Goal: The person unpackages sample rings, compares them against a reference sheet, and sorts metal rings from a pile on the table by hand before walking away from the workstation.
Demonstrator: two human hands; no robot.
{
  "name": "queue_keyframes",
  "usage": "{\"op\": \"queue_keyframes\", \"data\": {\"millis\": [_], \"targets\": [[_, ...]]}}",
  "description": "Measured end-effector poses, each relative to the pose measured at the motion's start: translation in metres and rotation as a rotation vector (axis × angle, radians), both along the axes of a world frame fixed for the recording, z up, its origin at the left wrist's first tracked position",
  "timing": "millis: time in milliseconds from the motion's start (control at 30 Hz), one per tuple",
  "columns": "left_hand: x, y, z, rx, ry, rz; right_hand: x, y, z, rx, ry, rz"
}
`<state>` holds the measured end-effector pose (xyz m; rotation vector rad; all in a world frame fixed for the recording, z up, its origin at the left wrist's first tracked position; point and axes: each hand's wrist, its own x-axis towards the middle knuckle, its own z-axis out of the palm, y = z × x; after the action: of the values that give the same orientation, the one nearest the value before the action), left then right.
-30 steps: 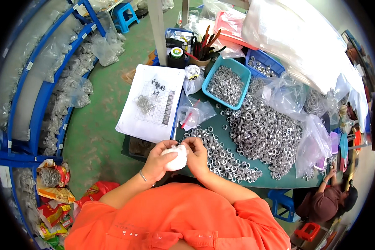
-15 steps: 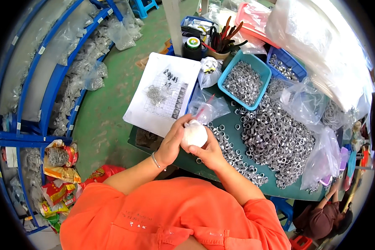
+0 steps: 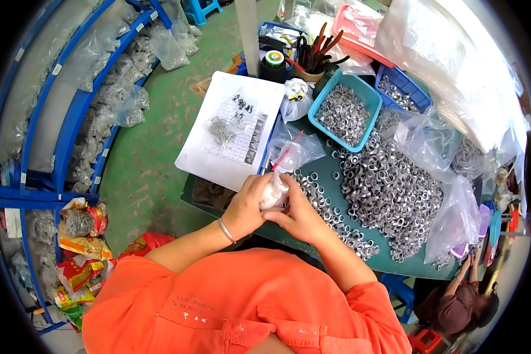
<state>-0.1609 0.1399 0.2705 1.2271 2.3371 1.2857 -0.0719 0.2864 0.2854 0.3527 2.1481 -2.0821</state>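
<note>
Between my two hands is a small clear plastic bag (image 3: 274,192) bunched round something white, whose kind I cannot make out. A red strip (image 3: 282,160) runs along its upper end. The fingers of my left hand (image 3: 246,205) close on the bag from the left. My right hand (image 3: 301,216) curls round its other side, the thumb at its lower edge. The bag is above the near edge of the green table (image 3: 389,268). Loose grey metal rings (image 3: 389,194) lie heaped to the right of my hands, with stray ones close by my right hand.
A turquoise basket (image 3: 347,115) of small metal rings stands beyond the heap, next to a blue basket (image 3: 402,88). Left of it lie printed sheets (image 3: 209,153) with a small bag on top. Blue shelving (image 3: 71,147) lines the left side. Another person (image 3: 460,307) sits at the far right.
The white bundle has turned in my hands and looks smaller, more covered by my fingers. The red strip stands out more above it. At the right, the other person's arms have shifted slightly.
</note>
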Motion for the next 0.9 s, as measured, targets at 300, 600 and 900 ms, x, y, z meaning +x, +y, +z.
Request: {"op": "queue_keyframes", "data": {"millis": [300,600,900], "targets": [[-0.005,-0.025,0.001,0.159,-1.295,0.014,0.007,-0.006,-0.018,0.399,0.425,-0.242],[-0.009,-0.024,-0.003,0.35,-1.443,0.027,0.009,-0.016,-0.038,-0.085,0.238,-0.329],[-0.007,-0.011,-0.006,0.411,-1.23,0.049,0.0,-0.017,-0.032,-0.071,0.224,-0.187]]}}
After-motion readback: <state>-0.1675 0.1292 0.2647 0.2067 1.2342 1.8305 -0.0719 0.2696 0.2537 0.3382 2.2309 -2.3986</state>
